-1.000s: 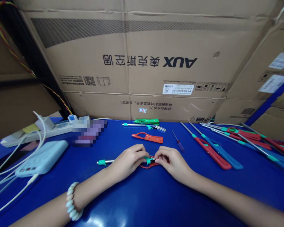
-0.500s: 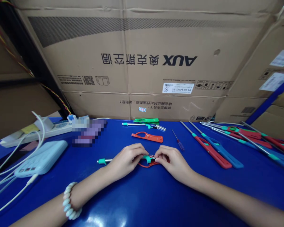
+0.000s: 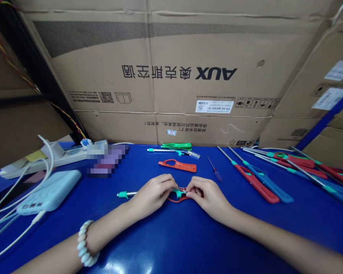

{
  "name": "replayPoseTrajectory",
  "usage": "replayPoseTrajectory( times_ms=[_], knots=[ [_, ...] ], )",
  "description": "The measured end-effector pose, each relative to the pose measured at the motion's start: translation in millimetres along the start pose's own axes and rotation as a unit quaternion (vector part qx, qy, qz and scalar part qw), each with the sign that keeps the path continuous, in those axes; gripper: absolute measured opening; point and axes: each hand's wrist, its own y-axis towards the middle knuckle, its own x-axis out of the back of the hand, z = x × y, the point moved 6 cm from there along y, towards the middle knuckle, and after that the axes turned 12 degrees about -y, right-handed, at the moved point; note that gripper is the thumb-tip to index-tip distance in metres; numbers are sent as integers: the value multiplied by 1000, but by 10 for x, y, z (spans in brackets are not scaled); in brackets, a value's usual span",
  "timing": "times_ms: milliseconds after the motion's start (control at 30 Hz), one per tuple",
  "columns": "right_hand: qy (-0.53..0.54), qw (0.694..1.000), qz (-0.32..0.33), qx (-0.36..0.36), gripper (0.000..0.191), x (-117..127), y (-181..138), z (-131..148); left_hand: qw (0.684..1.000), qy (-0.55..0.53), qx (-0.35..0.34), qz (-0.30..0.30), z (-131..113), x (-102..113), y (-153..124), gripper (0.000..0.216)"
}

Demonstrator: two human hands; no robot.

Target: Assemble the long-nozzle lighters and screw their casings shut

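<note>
Both my hands rest on the blue table (image 3: 174,243) and meet over a long-necked lighter (image 3: 177,195) with an orange-red handle shell and teal trigger. My left hand (image 3: 154,194) is closed on its neck end; the metal tube with a teal tip (image 3: 125,195) sticks out to the left. My right hand (image 3: 207,196) pinches the handle end, fingers closed, hiding most of the shell.
Behind my hands lie an orange handle shell (image 3: 177,165), a green shell (image 3: 176,145), a bare lighter core (image 3: 174,152) and a small screwdriver (image 3: 215,170). Several finished lighters (image 3: 263,179) lie at right. A power bank (image 3: 50,191), cables and power strip (image 3: 42,160) sit left. Cardboard boxes (image 3: 174,72) wall the back.
Nothing has visibly changed apart from a slight shift of the view; both hands stay pinched on the lighter.
</note>
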Motion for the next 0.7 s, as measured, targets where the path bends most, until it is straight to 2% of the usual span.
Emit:
replayPoseTrajectory(
  times_ms=[200,400,700],
  knots=[
    [-22,999,-2,24,15,-3,-20,21,997,72,-21,29,-23,-40,-13,24],
    [-76,995,-7,64,15,-5,-29,61,976,196,-64,70,-137,-87,1,26],
    [-190,972,-18,135,15,-31,-55,141,951,286,-99,62,-151,-158,-23,26]
  ],
)
